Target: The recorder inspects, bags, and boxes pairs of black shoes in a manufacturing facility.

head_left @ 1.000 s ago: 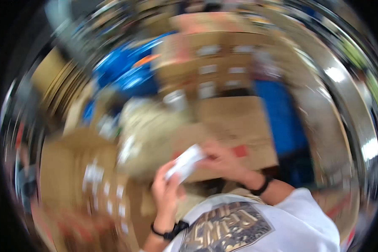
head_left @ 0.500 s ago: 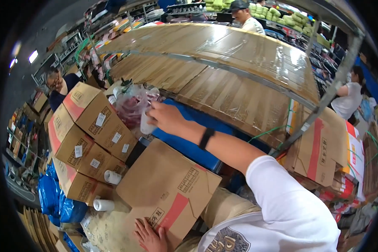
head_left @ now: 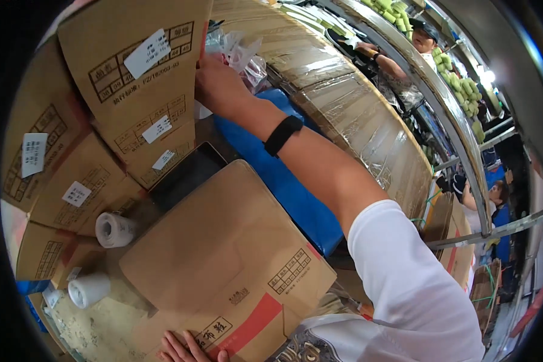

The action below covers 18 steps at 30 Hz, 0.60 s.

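A large brown cardboard box (head_left: 211,241) with a red stripe lies before me, its top flaps folded down. My left hand (head_left: 190,350) rests on its near side, fingers spread and partly cut off by the lower edge. My right arm, with a black wristband (head_left: 282,136), reaches across to the far left. Against the edge of a stacked carton (head_left: 120,114), my right hand (head_left: 223,90) is curled, its fingertips largely hidden. Something white (head_left: 203,111) shows just under that hand; its kind is unclear. A clear plastic bag (head_left: 250,63) with reddish contents lies beside the hand.
More labelled cartons (head_left: 48,199) are stacked at the left. Two white rolls (head_left: 89,289) stand near them. A dark flat panel (head_left: 193,172) and a blue covered surface (head_left: 277,181) lie behind the box. Taped cardboard shelving (head_left: 338,114) spans the right; a person (head_left: 425,45) is beyond it.
My view has swung and come closer to the cartons. My right hand has moved left from beside the plastic bag to the carton's edge. My left hand stays on the box.
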Motion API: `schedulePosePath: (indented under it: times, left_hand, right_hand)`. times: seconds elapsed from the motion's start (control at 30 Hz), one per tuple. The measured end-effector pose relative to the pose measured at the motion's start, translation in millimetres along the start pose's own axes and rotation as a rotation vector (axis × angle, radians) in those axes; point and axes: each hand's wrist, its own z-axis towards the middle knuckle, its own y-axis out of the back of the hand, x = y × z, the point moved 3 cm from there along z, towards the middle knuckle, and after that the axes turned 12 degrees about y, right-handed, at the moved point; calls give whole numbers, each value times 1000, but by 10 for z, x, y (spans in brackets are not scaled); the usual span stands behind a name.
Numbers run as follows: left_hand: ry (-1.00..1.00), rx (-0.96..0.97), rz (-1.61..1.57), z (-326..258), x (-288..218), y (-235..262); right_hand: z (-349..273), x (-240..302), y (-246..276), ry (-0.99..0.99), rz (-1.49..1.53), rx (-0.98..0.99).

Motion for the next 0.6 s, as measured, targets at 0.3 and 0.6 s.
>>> schedulePosePath:
  times: [0.3,0.6]
  left_hand:
    - [18,53,20,4,-32,-9]
    - [-34,-34,-46,-23,-88,0]
  right_hand:
    - [-258,-13,228,-46,81,89]
    - [-363,-31,12,-112,146,33]
